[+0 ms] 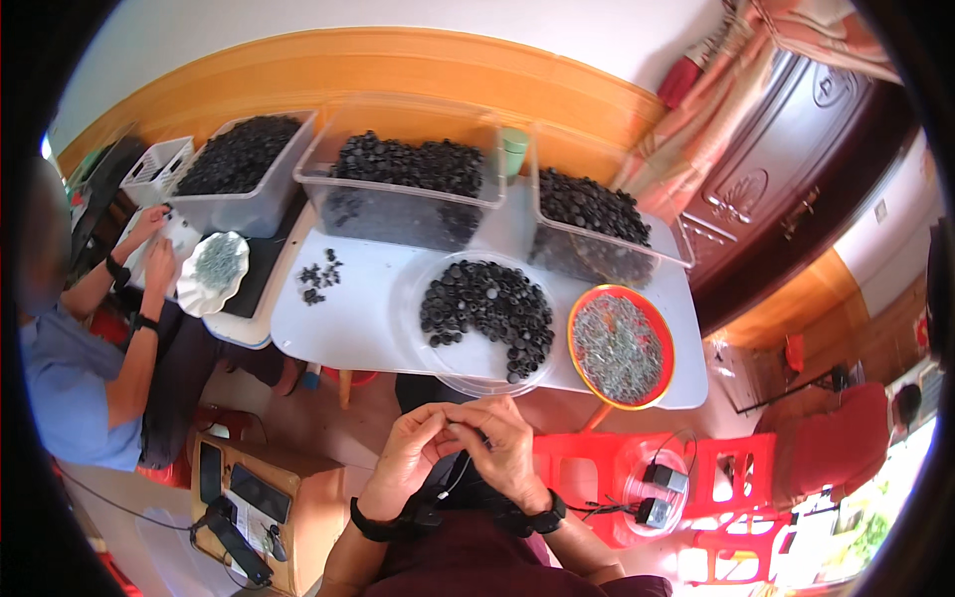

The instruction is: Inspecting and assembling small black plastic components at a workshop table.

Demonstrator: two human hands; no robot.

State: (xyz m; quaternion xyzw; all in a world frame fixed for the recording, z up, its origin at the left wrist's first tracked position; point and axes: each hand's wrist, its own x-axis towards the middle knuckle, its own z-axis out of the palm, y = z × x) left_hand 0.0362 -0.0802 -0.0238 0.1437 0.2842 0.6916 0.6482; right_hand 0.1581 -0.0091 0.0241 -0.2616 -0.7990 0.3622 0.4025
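My left hand [408, 450] and my right hand [503, 450] meet in front of the table's near edge, thumbs and fingertips pinched together. A small dark piece shows partly at the right fingertips; the fingers cover most of it, and I cannot tell its kind. Whatever the left fingertips grip is hidden. Just beyond my hands, a clear round tray [410, 333] holds many small round black parts [487, 303]. To its right stands a red bowl with a yellow rim [668, 370], filled with small silvery metal pieces [615, 343]. A loose cluster of black parts [318, 277] lies left of the tray.
Clear bins of black parts [408, 214] line the table's back. At left, a co-worker's hands [154, 244] work near a white scalloped dish [204, 294]. A cardboard box [313, 497] with phones stands lower left; red stools [587, 473] stand at right. Another person [831, 443] sits far right.
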